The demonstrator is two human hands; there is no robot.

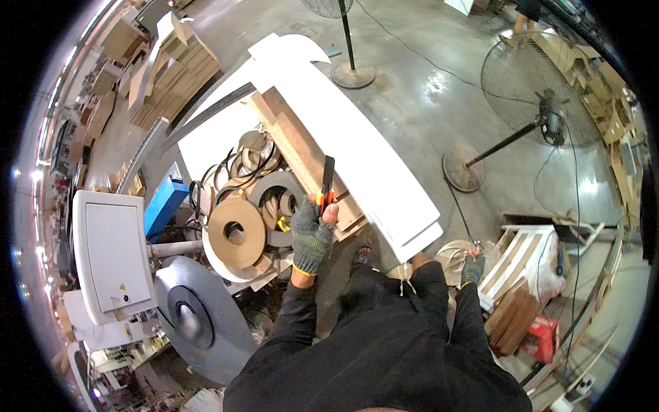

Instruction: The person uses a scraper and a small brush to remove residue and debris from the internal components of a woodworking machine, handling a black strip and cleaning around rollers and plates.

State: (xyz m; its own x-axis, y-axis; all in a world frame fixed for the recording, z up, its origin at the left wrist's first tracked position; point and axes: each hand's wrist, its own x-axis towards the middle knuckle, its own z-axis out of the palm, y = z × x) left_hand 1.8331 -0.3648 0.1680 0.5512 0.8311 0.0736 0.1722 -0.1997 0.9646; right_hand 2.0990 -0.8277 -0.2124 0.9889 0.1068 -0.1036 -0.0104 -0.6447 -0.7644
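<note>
My left hand (314, 232), in a grey knit fingerless glove with a yellow cuff, is closed around a flat black tool with an orange part (327, 181). The tool points away from me, above the near side of the wooden boards (288, 130). A stack of long white panels (357, 151) lies just right of it. My right hand (471, 269), gloved too, is low at my right side beside a loose coil of cream-coloured strip (451, 259). Its fingers are small and partly hidden, so its grip does not show.
Rolls of brown edge banding (235, 233) and black strips pile up left of the boards. A machine with a white box (113, 254) and grey round cover (199, 323) stands at left. Pedestal fans (549, 117), stacked boards (171, 75) and a wooden rack (518, 268) surround me.
</note>
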